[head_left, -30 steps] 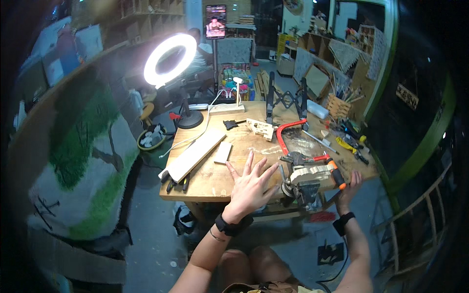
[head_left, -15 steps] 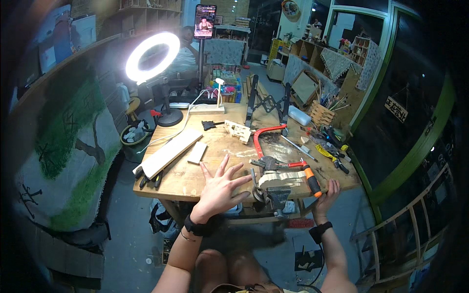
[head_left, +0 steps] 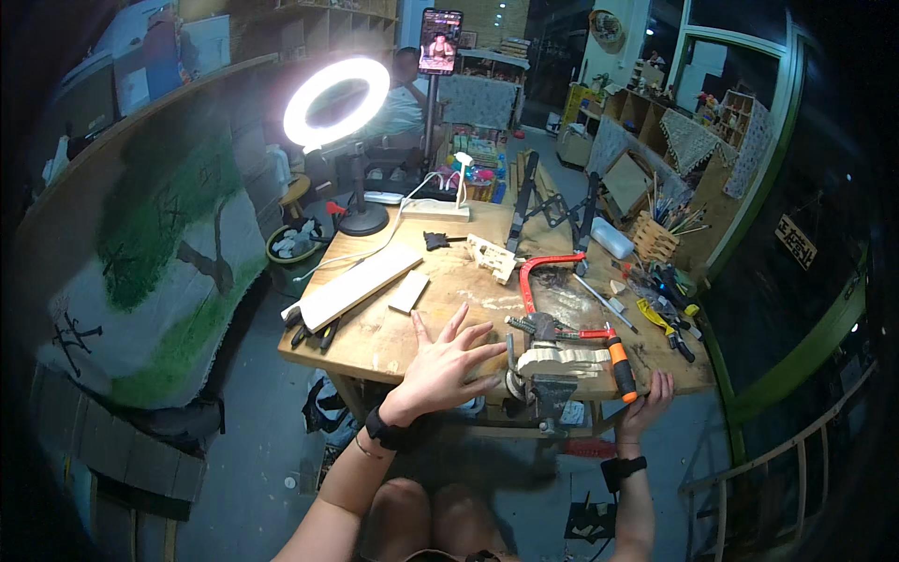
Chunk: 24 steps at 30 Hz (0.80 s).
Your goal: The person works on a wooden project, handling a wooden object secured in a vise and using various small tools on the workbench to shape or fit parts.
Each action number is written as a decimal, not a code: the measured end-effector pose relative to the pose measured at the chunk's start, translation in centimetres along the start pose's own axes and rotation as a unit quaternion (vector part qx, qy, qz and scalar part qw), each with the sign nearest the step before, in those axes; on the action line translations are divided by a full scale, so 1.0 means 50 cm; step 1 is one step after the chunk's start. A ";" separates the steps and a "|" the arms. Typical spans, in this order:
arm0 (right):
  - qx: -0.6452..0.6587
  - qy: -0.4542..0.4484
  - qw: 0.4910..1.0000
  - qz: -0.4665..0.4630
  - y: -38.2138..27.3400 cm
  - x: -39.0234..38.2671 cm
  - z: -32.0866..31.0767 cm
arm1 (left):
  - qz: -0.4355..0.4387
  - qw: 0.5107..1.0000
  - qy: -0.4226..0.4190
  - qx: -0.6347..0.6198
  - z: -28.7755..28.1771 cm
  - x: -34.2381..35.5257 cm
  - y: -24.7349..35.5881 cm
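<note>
My left hand (head_left: 449, 367) is spread open over the front edge of the wooden worktable (head_left: 375, 347), palm down, holding nothing. My right hand (head_left: 646, 405) rests on the table's right front edge, fingers stretched over the rim. Between the hands, a metal bench vise (head_left: 552, 391) grips a pale piece of wood with a wavy outline (head_left: 567, 361). Just behind it lies a red-framed coping saw (head_left: 527, 281), its orange and black handle (head_left: 622, 367) close to my right fingertips. A pale wooden block (head_left: 409, 291) sits beyond my left fingers.
A long pale board (head_left: 356, 286) lies at left over black-handled tools. A lit ring lamp (head_left: 337, 103) and a phone on a stand (head_left: 440, 42) rise behind. A cut wooden piece (head_left: 492, 259) lies mid-table. Yellow-handled pliers (head_left: 660, 323) and loose tools crowd the right side.
The whole view has shifted, so the table and things sit further right in the picture. Relative to the table, both hands stay in nearly the same places and poses.
</note>
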State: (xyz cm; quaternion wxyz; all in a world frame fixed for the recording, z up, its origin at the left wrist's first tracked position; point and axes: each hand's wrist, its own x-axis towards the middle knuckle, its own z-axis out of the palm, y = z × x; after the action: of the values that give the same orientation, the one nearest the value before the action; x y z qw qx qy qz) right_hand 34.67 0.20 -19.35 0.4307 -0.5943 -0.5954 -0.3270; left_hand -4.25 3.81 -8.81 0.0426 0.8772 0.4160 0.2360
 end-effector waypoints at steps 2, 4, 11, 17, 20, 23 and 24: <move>0.000 -0.019 1.000 -0.011 -0.006 0.003 -0.017 | -0.014 1.000 -0.005 -0.006 0.003 -0.003 0.001; -0.008 -0.062 0.998 -0.003 -0.014 0.005 -0.028 | -0.009 1.000 0.000 0.008 0.000 -0.005 -0.003; -0.091 -0.161 0.983 0.009 -0.028 0.012 -0.104 | -0.015 1.000 -0.012 -0.008 0.006 0.002 -0.004; -0.109 -0.138 0.982 0.064 -0.031 0.030 -0.146 | -0.023 1.000 0.001 -0.002 0.011 0.004 -0.006; -0.028 -0.094 0.994 0.042 -0.038 0.065 -0.161 | -0.034 0.999 -0.016 -0.004 0.010 0.006 -0.005; 0.027 -0.060 0.998 0.026 -0.061 0.097 -0.159 | -0.046 0.999 -0.010 0.011 0.019 0.007 -0.005; 0.064 -0.046 0.997 0.025 -0.068 0.106 -0.155 | -0.049 0.999 -0.012 0.012 0.021 0.007 -0.006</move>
State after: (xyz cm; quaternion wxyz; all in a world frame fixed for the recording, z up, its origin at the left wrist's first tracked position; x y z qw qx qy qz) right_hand 32.69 -4.80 -10.91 0.4479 -0.5949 -0.6189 -0.2499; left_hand -3.79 4.39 -9.67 0.0487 0.8587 0.4610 0.2184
